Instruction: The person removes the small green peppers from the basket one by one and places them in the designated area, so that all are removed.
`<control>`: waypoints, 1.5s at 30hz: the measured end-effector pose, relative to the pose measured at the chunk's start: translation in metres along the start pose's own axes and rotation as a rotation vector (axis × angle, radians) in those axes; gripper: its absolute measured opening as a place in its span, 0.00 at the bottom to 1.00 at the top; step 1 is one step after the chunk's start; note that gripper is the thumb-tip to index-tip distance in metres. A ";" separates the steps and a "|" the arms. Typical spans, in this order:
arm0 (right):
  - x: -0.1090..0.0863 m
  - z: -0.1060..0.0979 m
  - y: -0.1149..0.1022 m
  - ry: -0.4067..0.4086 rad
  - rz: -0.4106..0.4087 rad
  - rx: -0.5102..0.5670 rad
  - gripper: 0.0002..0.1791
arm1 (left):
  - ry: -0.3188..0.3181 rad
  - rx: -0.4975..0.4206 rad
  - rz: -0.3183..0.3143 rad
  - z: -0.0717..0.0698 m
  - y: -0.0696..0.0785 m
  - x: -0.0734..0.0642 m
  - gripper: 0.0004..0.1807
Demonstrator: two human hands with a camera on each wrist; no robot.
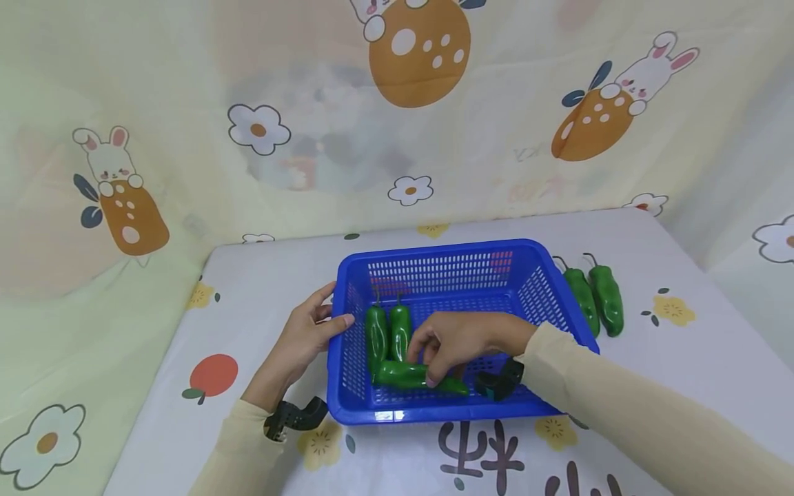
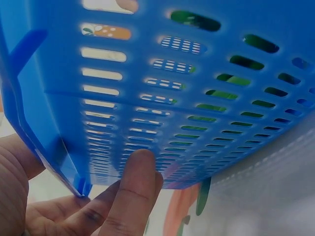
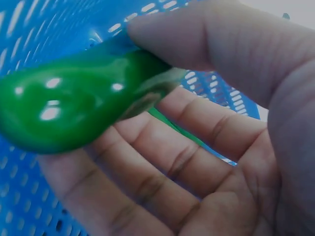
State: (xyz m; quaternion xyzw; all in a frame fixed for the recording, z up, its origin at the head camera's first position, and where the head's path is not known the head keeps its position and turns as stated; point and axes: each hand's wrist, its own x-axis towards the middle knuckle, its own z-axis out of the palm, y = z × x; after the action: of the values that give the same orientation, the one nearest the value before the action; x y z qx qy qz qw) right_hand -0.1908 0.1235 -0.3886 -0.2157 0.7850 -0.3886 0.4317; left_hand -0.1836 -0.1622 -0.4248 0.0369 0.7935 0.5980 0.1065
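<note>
A blue plastic basket [image 1: 434,417] with slotted walls stands on the table. My left hand [image 1: 308,331] holds its left side, thumb over the rim and fingers against the outer wall; the left wrist view shows those fingers [image 2: 133,191] on the slots. Inside the basket, my right hand [image 1: 455,341] grips a green chili pepper [image 1: 400,374] lying crosswise near the front wall. Close up, the thumb [image 3: 172,39] presses on that glossy pepper [image 3: 64,103], with the other fingers beneath it. Two more green peppers [image 1: 375,334] lie side by side at the basket's left, stems toward the back.
Outside the basket, two green peppers [image 1: 606,300] lie on the table to its right. A printed cloth [image 1: 267,269] covers the table, and a patterned curtain [image 1: 322,207] hangs behind it. Each wrist wears a black camera band [image 1: 294,417].
</note>
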 end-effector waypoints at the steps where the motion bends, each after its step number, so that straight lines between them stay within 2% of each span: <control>1: -0.003 -0.001 0.001 0.016 -0.003 0.005 0.21 | 0.001 0.001 0.001 0.000 0.000 0.000 0.43; 20: -0.068 -0.030 0.024 0.335 -0.069 0.081 0.26 | 0.013 0.019 0.011 0.000 0.000 -0.004 0.43; 38: -0.124 -0.056 0.056 0.612 -0.002 0.085 0.30 | 0.009 0.018 0.011 0.003 -0.001 -0.005 0.43; 45: -0.139 -0.069 0.070 0.702 0.030 0.070 0.31 | 0.008 0.025 0.008 0.003 -0.001 -0.005 0.43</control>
State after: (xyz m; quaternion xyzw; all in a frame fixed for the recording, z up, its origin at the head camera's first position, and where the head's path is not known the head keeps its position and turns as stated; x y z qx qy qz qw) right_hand -0.1747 0.2884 -0.3512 -0.0424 0.8749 -0.4591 0.1482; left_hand -0.1782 -0.1601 -0.4256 0.0387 0.8013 0.5885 0.1005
